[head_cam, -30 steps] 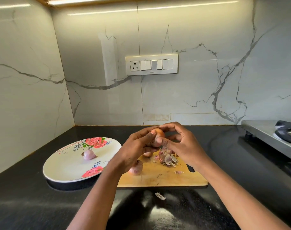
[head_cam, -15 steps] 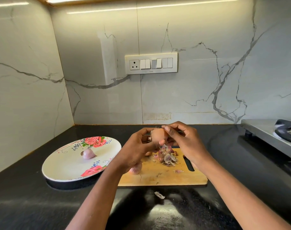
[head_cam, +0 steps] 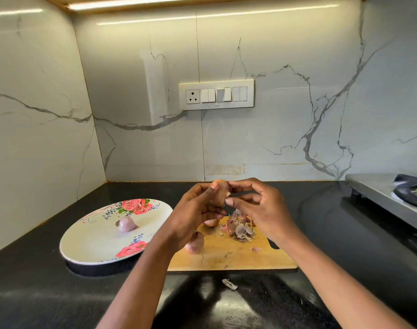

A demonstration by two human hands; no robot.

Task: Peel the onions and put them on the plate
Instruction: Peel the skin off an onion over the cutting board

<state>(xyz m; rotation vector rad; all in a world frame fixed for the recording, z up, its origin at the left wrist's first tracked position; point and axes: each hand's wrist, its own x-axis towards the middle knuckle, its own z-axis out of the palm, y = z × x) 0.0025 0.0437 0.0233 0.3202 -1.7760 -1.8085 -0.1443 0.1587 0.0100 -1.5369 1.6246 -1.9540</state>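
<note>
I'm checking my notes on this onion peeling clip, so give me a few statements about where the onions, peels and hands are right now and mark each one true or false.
1. One peeled onion lies on the floral plate. True.
2. Both hands are empty. False: the left hand holds an onion above the cutting board, and the right hand pinches at its skin.
3. The pile of peels sits on the cutting board. True.
4. The cutting board holds no onions. False: an unpeeled onion lies near its left edge, and another shows behind the left hand.
5. A scrap of peel lies on the black counter in front of the board. True.
</note>
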